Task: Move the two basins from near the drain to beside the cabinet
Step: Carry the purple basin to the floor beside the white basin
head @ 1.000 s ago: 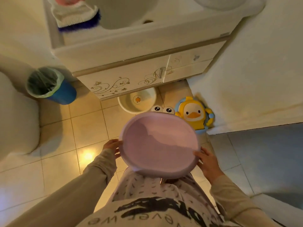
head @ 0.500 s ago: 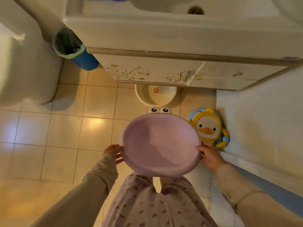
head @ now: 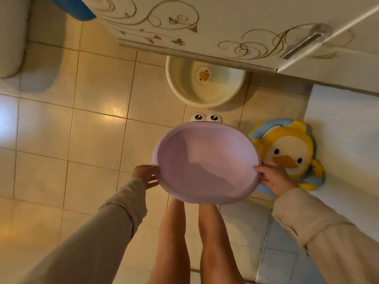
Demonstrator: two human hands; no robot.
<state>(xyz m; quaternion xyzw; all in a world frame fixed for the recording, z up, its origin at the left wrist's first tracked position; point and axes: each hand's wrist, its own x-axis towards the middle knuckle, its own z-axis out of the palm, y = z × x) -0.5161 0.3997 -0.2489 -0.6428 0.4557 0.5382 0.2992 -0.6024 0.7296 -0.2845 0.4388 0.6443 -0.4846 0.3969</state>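
While both hands clamp opposite sides of the purple basin (head: 207, 162), left hand (head: 145, 174) and right hand (head: 273, 178) hold it level in the air above the feet. Cabinet (head: 205, 27) and white basin (head: 205, 83), 1 of 2 already parked at its foot, lie straight ahead, so the coming move is likely forward and down, both hands equally near.

Tiled floor (head: 92, 130) under cream duck basin (head: 205, 85) and duck toy (head: 287, 154).

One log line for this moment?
both hands grip pink basin rim, held above floor | cream basin set by cabinet | placing second
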